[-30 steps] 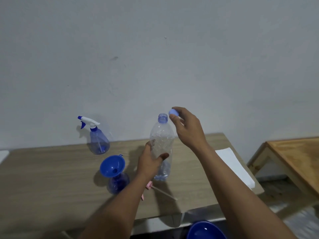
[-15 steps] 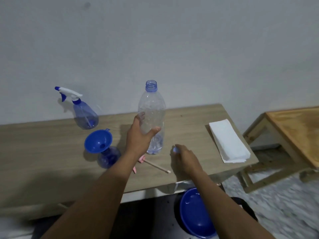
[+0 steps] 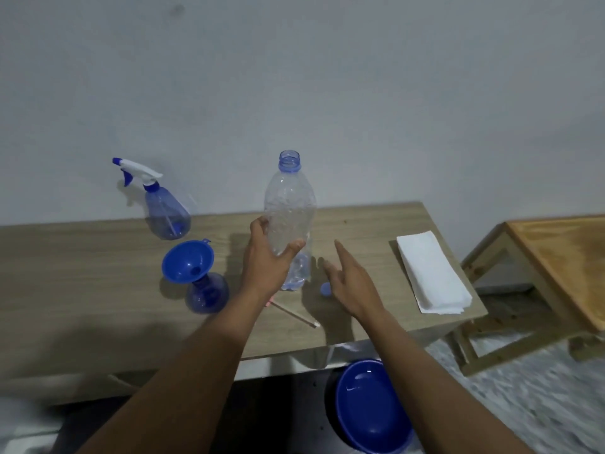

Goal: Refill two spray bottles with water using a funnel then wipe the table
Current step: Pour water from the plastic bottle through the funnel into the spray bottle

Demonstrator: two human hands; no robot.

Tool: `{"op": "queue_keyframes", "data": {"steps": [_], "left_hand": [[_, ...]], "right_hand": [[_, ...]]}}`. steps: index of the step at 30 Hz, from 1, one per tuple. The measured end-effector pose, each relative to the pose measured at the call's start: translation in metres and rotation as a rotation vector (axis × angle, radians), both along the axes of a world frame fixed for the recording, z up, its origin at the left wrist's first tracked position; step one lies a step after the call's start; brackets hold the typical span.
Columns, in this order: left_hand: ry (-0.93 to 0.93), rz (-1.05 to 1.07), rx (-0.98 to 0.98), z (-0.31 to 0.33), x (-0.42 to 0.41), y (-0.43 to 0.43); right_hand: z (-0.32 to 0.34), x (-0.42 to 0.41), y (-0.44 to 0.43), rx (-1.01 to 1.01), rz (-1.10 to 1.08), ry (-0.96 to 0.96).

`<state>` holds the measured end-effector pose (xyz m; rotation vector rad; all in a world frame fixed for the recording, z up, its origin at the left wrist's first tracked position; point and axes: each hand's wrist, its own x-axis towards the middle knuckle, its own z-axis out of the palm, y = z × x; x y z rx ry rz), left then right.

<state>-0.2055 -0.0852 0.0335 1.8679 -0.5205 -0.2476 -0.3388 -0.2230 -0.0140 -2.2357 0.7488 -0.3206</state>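
Observation:
My left hand (image 3: 266, 260) grips a clear, uncapped water bottle (image 3: 291, 204) that stands upright on the wooden table (image 3: 82, 290), with a little water at its bottom. Its blue cap (image 3: 325, 289) lies on the table just right of the bottle. My right hand (image 3: 352, 283) hovers over the cap with fingers spread, holding nothing. A blue funnel (image 3: 187, 260) sits tilted in the neck of a blue spray bottle body (image 3: 206, 296). A second blue spray bottle (image 3: 165, 214) with its white trigger head on stands at the back left.
A stack of white paper towels (image 3: 432, 276) lies near the table's right end. A pink sprayer head with its tube (image 3: 294, 316) lies by the front edge. A blue basin (image 3: 370, 407) sits on the floor below. A wooden frame table (image 3: 556, 257) stands to the right.
My right hand brought the cap down from the bottle's mouth, set it on the table and let go; its fingers are now spread. The left hand kept hold of the bottle.

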Motion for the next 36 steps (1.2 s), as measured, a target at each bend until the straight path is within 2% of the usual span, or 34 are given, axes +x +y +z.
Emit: {"op": "queue_keyframes", "data": {"steps": [3,6,10,12,16,20,26,32,36], "left_hand": [[-0.008,0.091,0.046,0.007,-0.009,0.01],[-0.072,0.171,-0.012,0.012,-0.021,0.037],[-0.437,0.393,0.064,0.018,-0.027,0.081],[-0.547,0.501,0.118,0.017,-0.022,0.098],[-0.427,0.614,0.193,0.014,-0.004,0.121],[-0.224,0.492,0.237,0.009,0.014,0.134],[-0.004,0.394,0.248,0.01,0.024,0.141],[0.018,0.316,0.196,0.016,0.027,0.149],[0.025,0.234,0.147,0.022,0.026,0.153]], "right_hand": [[0.044,0.019,0.006,0.039,0.019,-0.251],[0.078,0.043,0.017,0.124,0.073,-0.412],[0.092,0.073,0.03,0.071,0.113,-0.481],[0.089,0.083,0.036,0.053,0.083,-0.496],[0.095,0.099,0.045,0.02,0.144,-0.463],[0.121,0.113,0.053,-0.11,0.331,-0.334],[0.166,0.124,0.065,-0.354,0.458,-0.125],[0.181,0.128,0.078,-0.609,0.529,0.059],[0.184,0.122,0.077,-0.628,0.532,0.14]]}}
